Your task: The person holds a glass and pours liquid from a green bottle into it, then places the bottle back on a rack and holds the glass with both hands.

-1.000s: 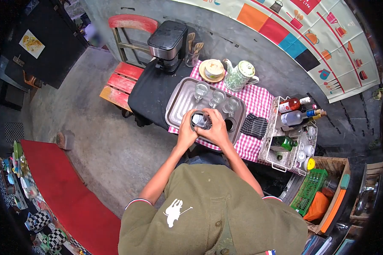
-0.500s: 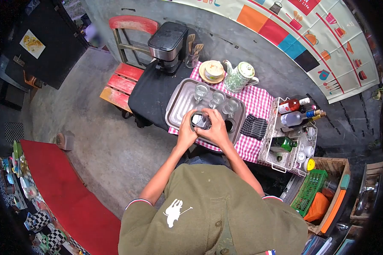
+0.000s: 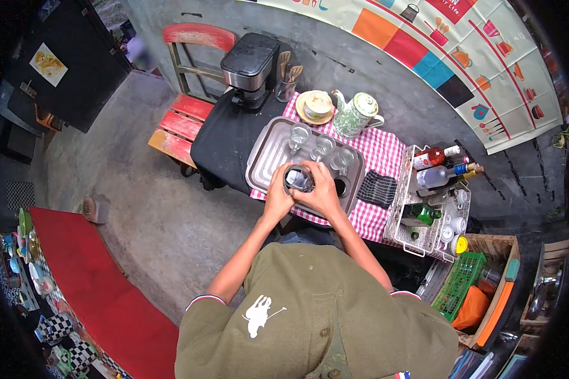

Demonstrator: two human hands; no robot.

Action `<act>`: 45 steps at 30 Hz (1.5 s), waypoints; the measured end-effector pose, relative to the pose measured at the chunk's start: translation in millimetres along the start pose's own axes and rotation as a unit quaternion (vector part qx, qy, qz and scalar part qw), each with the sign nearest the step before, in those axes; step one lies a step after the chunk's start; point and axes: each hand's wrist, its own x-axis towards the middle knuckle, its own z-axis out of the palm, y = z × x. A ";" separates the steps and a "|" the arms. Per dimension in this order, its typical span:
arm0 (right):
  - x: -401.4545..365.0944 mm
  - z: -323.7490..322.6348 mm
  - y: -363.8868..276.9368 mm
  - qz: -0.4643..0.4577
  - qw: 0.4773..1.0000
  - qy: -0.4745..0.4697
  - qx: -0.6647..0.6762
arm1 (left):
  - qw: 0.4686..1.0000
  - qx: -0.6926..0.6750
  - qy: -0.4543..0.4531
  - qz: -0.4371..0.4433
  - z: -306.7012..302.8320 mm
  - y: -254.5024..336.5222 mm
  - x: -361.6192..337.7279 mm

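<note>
My left hand (image 3: 279, 197) and my right hand (image 3: 320, 192) are both wrapped round a clear glass jar (image 3: 299, 179), one on each side. The jar is held over the front of a grey-brown tray (image 3: 262, 146). Something white and something dark show inside it, too small to name. Behind my hands, a glass mug (image 3: 299, 134), a second glass mug (image 3: 323, 147) and a third glass mug (image 3: 344, 158) stand in a row on the tray. Beside my right hand lies a round black thing (image 3: 341, 187), partly hidden by my fingers.
A coffee maker (image 3: 251, 63) stands at the back left. Behind the tray are a cup on a saucer (image 3: 316, 106) and a green-white teapot (image 3: 358, 114). A folded dark cloth (image 3: 377, 188) lies right, near a white wire rack (image 3: 398, 230) of bottles. A red chair (image 3: 186, 114) stands left.
</note>
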 end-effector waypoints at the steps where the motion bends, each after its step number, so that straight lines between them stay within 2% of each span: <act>1: 0.0 0.2 -0.1 0.000 1.000 0.001 0.001 | 1.000 -0.002 0.000 -0.001 -0.1 0.0 -0.1; 45: 1.4 3.9 -0.8 -0.019 1.000 -0.008 -0.006 | 1.000 0.011 0.003 0.006 -3.8 -9.5 -2.1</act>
